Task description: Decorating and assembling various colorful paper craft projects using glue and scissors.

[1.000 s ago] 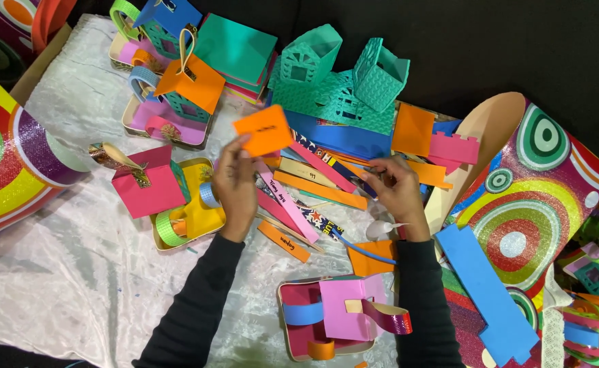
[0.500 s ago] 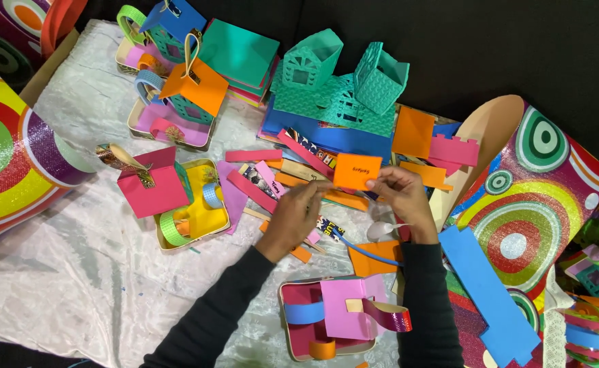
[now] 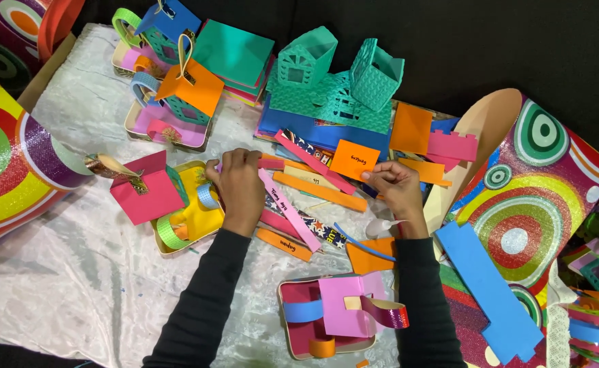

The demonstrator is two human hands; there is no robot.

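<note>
My right hand point(image 3: 396, 189) pinches the lower right corner of a small orange square card point(image 3: 355, 160) with handwriting on it, holding it over a pile of coloured paper strips point(image 3: 316, 191). My left hand point(image 3: 239, 185) rests to the left on the same pile. Its fingers are curled over the upper end of a long light pink strip point(image 3: 291, 212) that runs down to the right. Both forearms wear black sleeves. A yellow tray point(image 3: 201, 218) with a pink paper house point(image 3: 148, 189) lies just left of my left hand.
Teal foam houses point(image 3: 337, 82) and blue and orange sheets stand at the back. A pink tray with a pink house point(image 3: 344, 315) lies near me. Patterned glitter boards point(image 3: 531, 197) flank both sides. A blue foam strip point(image 3: 494, 293) lies at right, and white cloth point(image 3: 61, 272) covers the table.
The orange card went from my left hand, raised at the left, over to my right hand. My left hand then moved back left and down onto the strips.
</note>
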